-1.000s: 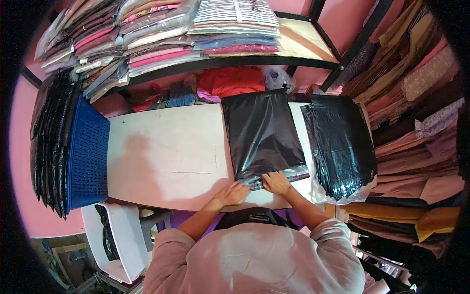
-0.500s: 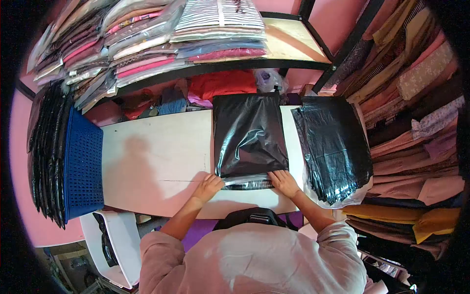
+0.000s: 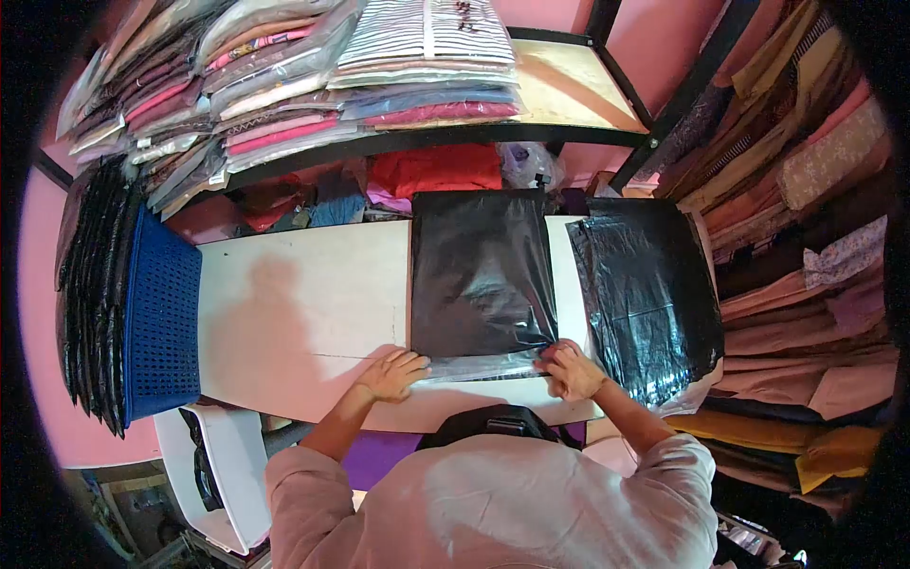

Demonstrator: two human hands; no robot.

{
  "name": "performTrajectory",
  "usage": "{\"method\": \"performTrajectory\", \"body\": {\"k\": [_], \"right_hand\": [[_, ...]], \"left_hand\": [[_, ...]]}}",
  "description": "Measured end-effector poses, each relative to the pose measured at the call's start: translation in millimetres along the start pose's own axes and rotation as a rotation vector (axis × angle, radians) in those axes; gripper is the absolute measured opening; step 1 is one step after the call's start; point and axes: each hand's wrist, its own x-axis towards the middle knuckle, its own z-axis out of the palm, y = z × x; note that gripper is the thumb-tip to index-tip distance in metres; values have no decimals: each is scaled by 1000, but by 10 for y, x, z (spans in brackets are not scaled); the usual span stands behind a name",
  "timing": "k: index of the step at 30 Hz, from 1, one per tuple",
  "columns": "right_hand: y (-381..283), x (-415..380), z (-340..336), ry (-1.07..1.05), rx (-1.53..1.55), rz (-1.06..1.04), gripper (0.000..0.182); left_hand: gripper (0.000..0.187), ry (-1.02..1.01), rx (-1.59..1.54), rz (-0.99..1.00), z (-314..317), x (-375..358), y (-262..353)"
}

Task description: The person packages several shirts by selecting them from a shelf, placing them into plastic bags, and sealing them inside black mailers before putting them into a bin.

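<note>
A black plastic bag (image 3: 482, 275) lies flat on the white table (image 3: 303, 313), with a clear, shiny strip (image 3: 483, 366) along its near edge. My left hand (image 3: 393, 375) is at the near left corner, its fingers curled together on the end of the strip. At the near right corner my right hand (image 3: 572, 371) pinches the bag's edge, and the plastic creases towards it. To the right lies a stack of black plastic bags (image 3: 649, 299) on clear plastic.
A blue basket (image 3: 166, 318) holding upright black packages (image 3: 90, 303) stands at the left. Packed garments (image 3: 427, 57) fill the shelf above the table. Clothes (image 3: 806, 284) hang at the right. A white bin (image 3: 242, 474) sits below the table's left front edge.
My right hand has moved slightly right and down and its fingers have closed on the bag's corner. My left hand has shifted slightly down. The bag's near edge sits lower and looks flatter.
</note>
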Motion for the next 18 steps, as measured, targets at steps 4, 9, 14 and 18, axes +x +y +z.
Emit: {"method": "performTrajectory", "body": {"k": [4,9,14,18], "right_hand": [[77,-41,16,-23,146,68,47],[-73,152,183,69,182,37,40],[-253,591,707,32,131,-281,39],[-390,774,762,78,88,-186,42]], "left_hand": [[46,55,-46,31,-41,-5,-95],[37,388,-448,-429,-36,225,57],[31,336,-112,-291,290,251,-85],[26,402,200,-190,247,223,-56]]}}
